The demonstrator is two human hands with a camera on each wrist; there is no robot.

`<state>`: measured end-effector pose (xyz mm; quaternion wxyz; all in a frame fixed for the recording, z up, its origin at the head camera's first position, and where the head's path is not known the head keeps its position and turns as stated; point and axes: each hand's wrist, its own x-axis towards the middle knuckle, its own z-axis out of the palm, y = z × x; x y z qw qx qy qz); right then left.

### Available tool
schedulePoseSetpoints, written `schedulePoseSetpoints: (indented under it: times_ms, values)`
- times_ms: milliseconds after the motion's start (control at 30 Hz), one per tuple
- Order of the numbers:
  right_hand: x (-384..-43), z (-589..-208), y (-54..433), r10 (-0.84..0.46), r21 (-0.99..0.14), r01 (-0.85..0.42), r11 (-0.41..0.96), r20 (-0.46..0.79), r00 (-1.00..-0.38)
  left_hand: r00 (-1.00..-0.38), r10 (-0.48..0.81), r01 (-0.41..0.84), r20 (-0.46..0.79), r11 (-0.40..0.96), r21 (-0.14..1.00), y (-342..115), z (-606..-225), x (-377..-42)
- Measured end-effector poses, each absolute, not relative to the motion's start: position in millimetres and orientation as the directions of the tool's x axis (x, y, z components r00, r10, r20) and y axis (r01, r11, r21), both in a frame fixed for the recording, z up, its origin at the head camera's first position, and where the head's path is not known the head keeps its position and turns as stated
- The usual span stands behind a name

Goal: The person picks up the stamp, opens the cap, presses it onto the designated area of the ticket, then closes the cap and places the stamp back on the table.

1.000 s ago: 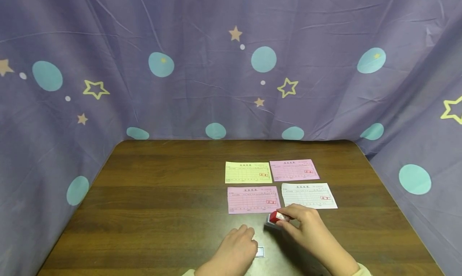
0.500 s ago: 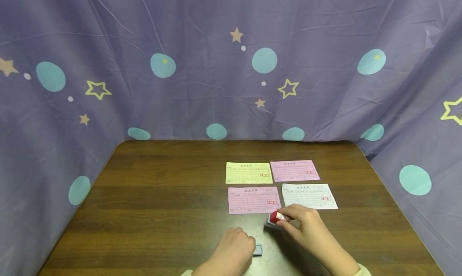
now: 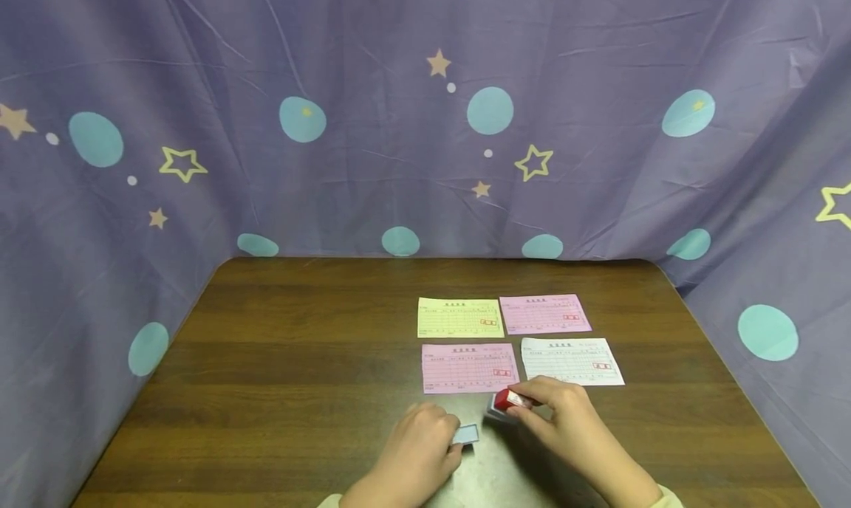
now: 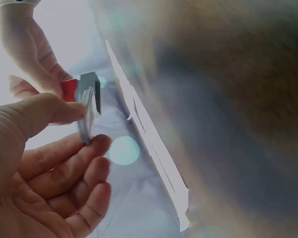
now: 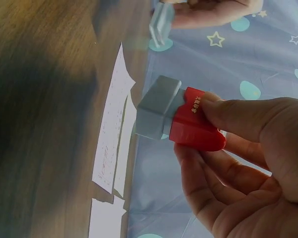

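Observation:
My right hand pinches the red handle of a rubber stamp between thumb and fingers. The stamp's grey base points away from that hand, above the table. In my left hand is a small, flat grey stamp cap, pinched between thumb and fingertips. It is raised off the table, to the near left of the stamp. The left wrist view has this cap overlapping the stamp's base; in the head view the two stand apart.
Several printed slips lie on the wooden table, each with a red stamp mark: a yellow slip, a far pink slip, a near pink slip and a white slip. A patterned purple curtain surrounds the table.
My left hand has picked the grey cap up from the table near the front and moved it up and slightly forward. My right hand with the stamp has stayed almost still.

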<state>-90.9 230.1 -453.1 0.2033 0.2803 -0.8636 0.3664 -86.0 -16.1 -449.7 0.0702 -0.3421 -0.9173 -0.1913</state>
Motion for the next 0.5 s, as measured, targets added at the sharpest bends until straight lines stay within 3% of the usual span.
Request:
schedulePoseSetpoints:
  times_ms: [167,400,500]
  values:
    - [-90.3,-451.5,229.4,-0.324,-0.529,-0.623,0.576,0.552,-0.768,-0.765,0.568,0.644,0.304,0.689,0.333,-15.6,-445.1,-85.8]
    - [-90.1,-451.3,228.1,-0.308,-0.547,-0.603,0.581,0.538,-0.785,-0.839,0.449,0.545,0.308,0.701,0.460,-17.3,-443.6,-84.6]
    - [-90.9,-450.8,227.1,-0.307,-0.546,-0.614,0.570,0.552,-0.775,-0.849,0.419,0.527,0.323,0.713,0.463,-18.2,-443.1,-85.1]
